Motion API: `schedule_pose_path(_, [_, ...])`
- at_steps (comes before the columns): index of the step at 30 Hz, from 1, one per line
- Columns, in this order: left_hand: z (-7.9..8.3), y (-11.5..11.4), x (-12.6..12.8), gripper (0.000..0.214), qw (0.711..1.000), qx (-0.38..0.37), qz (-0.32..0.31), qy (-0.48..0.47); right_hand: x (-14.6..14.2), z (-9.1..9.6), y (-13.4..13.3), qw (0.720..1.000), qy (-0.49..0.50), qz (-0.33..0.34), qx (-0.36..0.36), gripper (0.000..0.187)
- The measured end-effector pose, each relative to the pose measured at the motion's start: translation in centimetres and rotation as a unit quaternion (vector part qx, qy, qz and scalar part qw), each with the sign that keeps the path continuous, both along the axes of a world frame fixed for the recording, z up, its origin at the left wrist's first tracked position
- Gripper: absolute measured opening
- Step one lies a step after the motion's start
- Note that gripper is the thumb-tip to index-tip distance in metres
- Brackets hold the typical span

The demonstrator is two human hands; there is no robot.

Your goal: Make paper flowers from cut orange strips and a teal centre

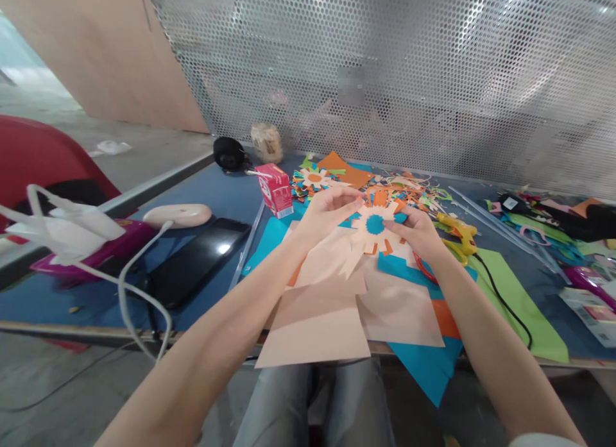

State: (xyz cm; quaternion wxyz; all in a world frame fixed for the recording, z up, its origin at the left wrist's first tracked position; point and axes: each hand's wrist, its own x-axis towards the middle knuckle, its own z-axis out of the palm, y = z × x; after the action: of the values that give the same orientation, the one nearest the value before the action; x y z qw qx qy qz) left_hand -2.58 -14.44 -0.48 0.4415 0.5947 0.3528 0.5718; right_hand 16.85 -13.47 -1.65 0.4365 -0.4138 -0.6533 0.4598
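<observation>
While both hands work over the middle of the table [212, 197], we see the left hand [332, 210] curled narrowly about the left rim of the paper flower [373, 232] and the right hand [416, 232] pinching its right rim. Each is closed on the same piece, which is held just above loose sheets, midway between the table's near and far edges. The flower has thin peach petals around a blue disc, with orange tabs beneath. We judge three hazards:

- A pull from either side could tear or crease a petal, since two grips share one flimsy piece.
- The peach sheets [312, 325] overhang the near edge, where a brushing forearm could push them off.
- The glue gun [459, 232] lies just beside the right hand, and its black cord [505, 303] runs past the right forearm toward the near edge — a snag could drag the gun across the paper.

Whether its nozzle is hot we cannot tell
</observation>
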Motion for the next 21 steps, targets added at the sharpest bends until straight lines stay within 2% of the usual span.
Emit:
schedule_pose_path(11, [-0.33,0.29,-0.04,0.015,1.0,-0.011,0.022,-0.003,-0.11,0.21,-0.14,1.0,-0.007,0.006,-0.013,0.035])
schedule_pose_path(21, [-0.38,0.26,-0.04,0.02,1.0,0.01,0.026,-0.011,-0.08,0.19,-0.21,1.0,0.008,0.016,-0.023,0.033])
